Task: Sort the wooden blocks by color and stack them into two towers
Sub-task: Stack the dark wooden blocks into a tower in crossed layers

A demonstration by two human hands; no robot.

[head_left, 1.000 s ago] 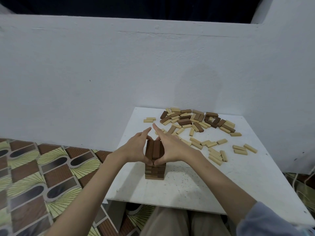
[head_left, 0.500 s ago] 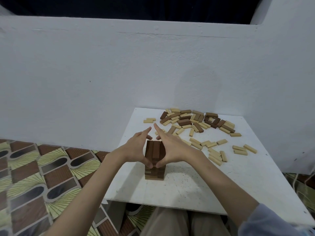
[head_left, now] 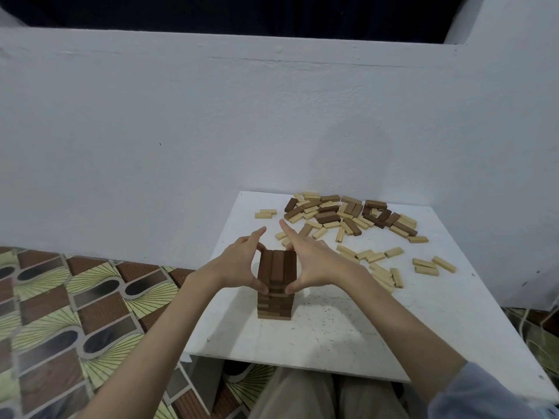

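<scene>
Dark-brown wood: the dark tower [head_left: 274, 293] stands near the front-left part of the white table [head_left: 348, 334], several crossed layers high, top layer's 3 blocks w/ long axis running 12–6 o'clock from my view. I log both hands on it: left hand [head_left: 240, 266] flat vs. the 9 o'clock face, right hand [head_left: 314, 267] vs. the 3 o'clock face, fingers mostly straight and pressing, thumbs meeting the front edge lower down; neither hand curls round a block, so nothing is gripped, only squared up. Judgement: step in hand is aligning the top layer. Loose supply, the mixed pile [head_left: 348, 214], lies at approx. 1 o'clock from the tower, well apart, by the wall; scattered light blocks [head_left: 375, 257] sit at 2–3 o'clock, nearer the right hand, so I'd rate that hand better placed for the next pick. No light tower seen yet. Room: bare table at 3–5 o'clock of the tower suits a 2nd tower; table's left edge is near at 9 o'clock, so little margin there. Risk: uneven squeeze could shift layers.
</scene>
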